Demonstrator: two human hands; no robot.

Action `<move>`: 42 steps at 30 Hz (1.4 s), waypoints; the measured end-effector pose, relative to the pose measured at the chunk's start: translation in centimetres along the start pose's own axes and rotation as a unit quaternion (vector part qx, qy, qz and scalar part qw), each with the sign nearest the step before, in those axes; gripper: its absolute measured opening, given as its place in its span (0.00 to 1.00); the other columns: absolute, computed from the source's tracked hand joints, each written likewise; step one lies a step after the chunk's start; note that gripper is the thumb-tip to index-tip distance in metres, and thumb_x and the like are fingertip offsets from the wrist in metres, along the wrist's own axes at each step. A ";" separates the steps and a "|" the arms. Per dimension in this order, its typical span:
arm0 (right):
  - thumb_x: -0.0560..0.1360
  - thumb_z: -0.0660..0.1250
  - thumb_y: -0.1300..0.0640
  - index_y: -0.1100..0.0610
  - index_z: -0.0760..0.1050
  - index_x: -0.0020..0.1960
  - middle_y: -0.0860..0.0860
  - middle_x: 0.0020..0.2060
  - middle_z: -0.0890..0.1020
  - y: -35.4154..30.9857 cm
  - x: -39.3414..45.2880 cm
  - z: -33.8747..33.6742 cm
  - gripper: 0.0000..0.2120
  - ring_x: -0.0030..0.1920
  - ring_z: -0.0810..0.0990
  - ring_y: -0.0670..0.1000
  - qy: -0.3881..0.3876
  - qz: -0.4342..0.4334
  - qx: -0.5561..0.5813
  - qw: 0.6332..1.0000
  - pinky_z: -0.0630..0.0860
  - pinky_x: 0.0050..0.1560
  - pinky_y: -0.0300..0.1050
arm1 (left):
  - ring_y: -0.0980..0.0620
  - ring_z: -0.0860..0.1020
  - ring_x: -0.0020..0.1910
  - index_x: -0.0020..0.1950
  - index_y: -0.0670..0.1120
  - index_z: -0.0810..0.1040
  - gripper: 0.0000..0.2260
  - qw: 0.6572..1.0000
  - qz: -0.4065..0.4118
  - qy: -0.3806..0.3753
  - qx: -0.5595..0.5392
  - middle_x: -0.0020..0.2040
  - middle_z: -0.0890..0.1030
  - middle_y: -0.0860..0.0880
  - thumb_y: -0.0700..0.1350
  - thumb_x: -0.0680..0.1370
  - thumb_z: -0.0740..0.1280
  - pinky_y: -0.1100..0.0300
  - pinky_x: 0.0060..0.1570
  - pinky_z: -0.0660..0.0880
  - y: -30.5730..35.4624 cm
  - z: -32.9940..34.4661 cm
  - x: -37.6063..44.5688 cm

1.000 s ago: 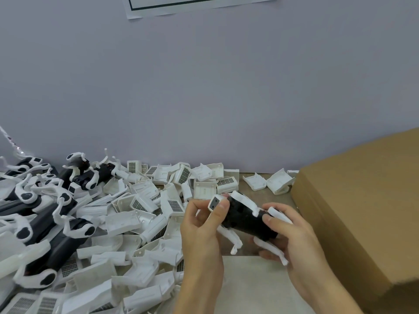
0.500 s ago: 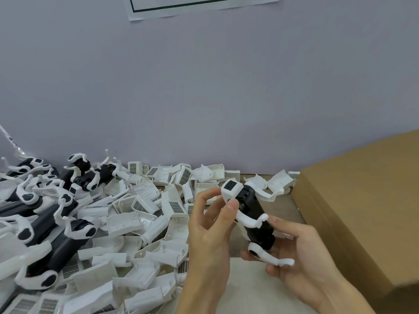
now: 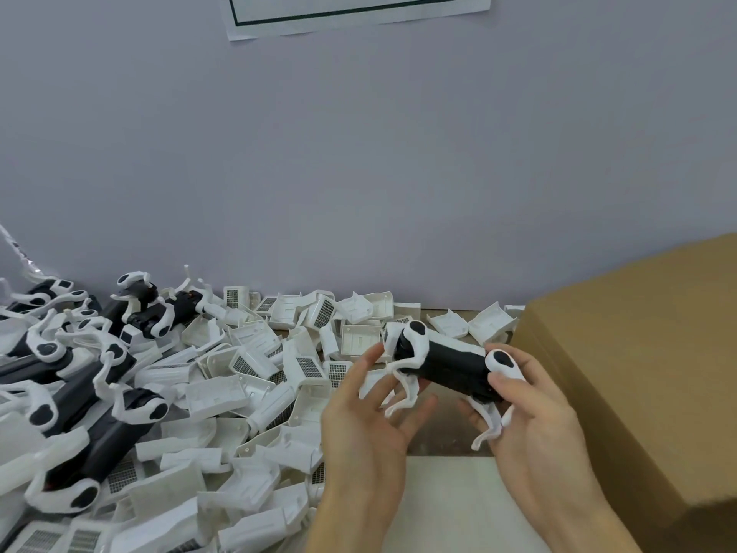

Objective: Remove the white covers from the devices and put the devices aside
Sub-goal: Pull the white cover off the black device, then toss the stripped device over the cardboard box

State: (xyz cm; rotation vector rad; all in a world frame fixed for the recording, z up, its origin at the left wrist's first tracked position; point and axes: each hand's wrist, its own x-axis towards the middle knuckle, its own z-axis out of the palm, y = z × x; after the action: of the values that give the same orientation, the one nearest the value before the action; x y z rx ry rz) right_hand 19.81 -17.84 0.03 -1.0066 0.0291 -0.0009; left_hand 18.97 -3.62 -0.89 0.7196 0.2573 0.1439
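Device [image 3: 450, 365] held over cover-strewn table [image 3: 446, 508], lavender wall [image 3: 359, 173] behind.

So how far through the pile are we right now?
Well along, by the look of it. Done: a heap of removed white covers across the table, and a stack of black devices put aside at the left. In hand: the right hand grips one device; the left hand is open beside it. How many devices remain uncovered isn't visible; the cardboard box at the right shows no contents.
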 end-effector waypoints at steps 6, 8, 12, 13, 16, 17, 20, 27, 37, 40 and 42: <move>0.72 0.72 0.72 0.47 0.79 0.44 0.47 0.41 0.84 -0.5 -0.8 0.2 0.18 0.43 0.82 0.45 -0.056 -0.157 -0.245 0.955 0.79 0.42 0.36 | 0.40 0.83 0.55 0.61 0.44 0.81 0.23 0.999 0.043 0.002 0.019 0.57 0.82 0.41 0.44 0.67 0.80 0.49 0.44 0.82 -0.1 0.6 -0.2; 0.72 0.73 0.70 0.49 0.77 0.45 0.46 0.40 0.83 -0.7 -1.0 0.2 0.16 0.40 0.81 0.44 -0.060 -0.165 -0.284 0.943 0.76 0.37 0.32 | 0.42 0.83 0.54 0.62 0.44 0.80 0.25 0.998 0.055 0.003 0.020 0.57 0.83 0.42 0.43 0.66 0.80 0.51 0.42 0.82 0.1 0.4 -0.1; 0.73 0.72 0.67 0.48 0.76 0.51 0.39 0.43 0.80 -1.0 -1.6 0.3 0.16 0.42 0.80 0.41 -0.040 -0.178 -0.396 0.900 0.76 0.37 0.31 | 0.47 0.85 0.47 0.58 0.44 0.83 0.25 0.998 0.057 0.006 0.039 0.50 0.86 0.44 0.46 0.62 0.79 0.53 0.39 0.82 0.3 0.3 0.0; 0.73 0.72 0.66 0.46 0.76 0.52 0.38 0.45 0.79 -1.2 -1.7 0.2 0.17 0.45 0.80 0.41 -0.041 -0.181 -0.435 0.881 0.77 0.40 0.33 | 0.47 0.85 0.47 0.57 0.44 0.83 0.26 0.997 0.056 0.011 0.047 0.49 0.85 0.44 0.47 0.61 0.78 0.54 0.39 0.82 0.3 0.3 0.0; 0.73 0.73 0.60 0.44 0.78 0.50 0.42 0.43 0.79 -1.8 -1.9 -0.1 0.12 0.43 0.79 0.42 -0.076 -0.156 -0.576 0.799 0.75 0.42 0.34 | 0.49 0.86 0.45 0.56 0.44 0.84 0.24 0.994 0.056 0.015 0.096 0.51 0.84 0.43 0.45 0.61 0.79 0.55 0.38 0.82 0.3 0.3 -0.1; 0.74 0.73 0.57 0.45 0.77 0.48 0.43 0.42 0.79 -2.1 -2.0 -0.2 0.08 0.40 0.78 0.43 -0.085 -0.130 -0.614 0.774 0.73 0.39 0.34 | 0.51 0.86 0.42 0.56 0.45 0.84 0.21 0.991 0.053 0.013 0.121 0.50 0.84 0.43 0.43 0.63 0.80 0.56 0.38 0.82 0.3 0.4 -0.3; 0.74 0.71 0.53 0.50 0.76 0.41 0.49 0.38 0.79 -3.1 -2.4 -0.6 0.06 0.33 0.74 0.47 -0.095 -0.065 -0.662 0.741 0.70 0.33 0.38 | 0.54 0.85 0.40 0.56 0.48 0.83 0.13 0.972 0.049 -0.023 0.227 0.45 0.86 0.46 0.41 0.72 0.77 0.62 0.36 0.81 0.6 1.2 -1.1; 0.79 0.68 0.61 0.63 0.83 0.51 0.57 0.42 0.87 -8.5 -2.8 -1.9 0.06 0.31 0.84 0.54 -0.055 0.083 -0.423 0.901 0.79 0.34 0.45 | 0.57 0.80 0.56 0.61 0.62 0.75 0.28 0.851 0.071 -0.071 0.515 0.56 0.81 0.59 0.75 0.67 0.59 0.55 0.58 0.77 4.2 3.4 -3.8; 0.76 0.56 0.58 0.87 0.56 0.61 0.84 0.65 0.58 -18.6 6.7 -7.7 0.31 0.65 0.62 0.84 -0.092 0.143 0.341 0.925 0.70 0.66 0.70 | 0.52 0.77 0.55 0.70 0.51 0.72 0.19 0.603 0.159 0.015 0.782 0.63 0.77 0.50 0.54 0.80 0.66 0.56 0.55 0.73 16.8 -4.2 -2.3; 0.78 0.58 0.61 0.82 0.64 0.60 0.78 0.67 0.64 -15.5 4.9 -6.3 0.22 0.76 0.62 0.66 -0.115 0.011 0.171 0.978 0.70 0.71 0.51 | 0.49 0.75 0.57 0.69 0.48 0.73 0.20 0.526 0.163 0.097 0.829 0.63 0.77 0.48 0.53 0.79 0.67 0.53 0.58 0.74 20.7 -6.8 -1.4; 0.83 0.53 0.63 0.73 0.72 0.58 0.71 0.64 0.73 -13.0 3.2 -2.9 0.15 0.63 0.81 0.56 -0.045 -0.082 0.012 0.996 0.75 0.64 0.52 | 0.47 0.76 0.55 0.64 0.48 0.74 0.18 0.447 0.115 0.132 0.877 0.58 0.77 0.48 0.56 0.78 0.67 0.51 0.57 0.76 22.8 -8.1 -0.9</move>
State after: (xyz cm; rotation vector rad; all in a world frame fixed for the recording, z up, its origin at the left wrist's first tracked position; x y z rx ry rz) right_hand 23.06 -27.34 9.40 -0.9825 -0.1367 -0.1062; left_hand 14.83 18.23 8.61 2.9107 0.5953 0.2196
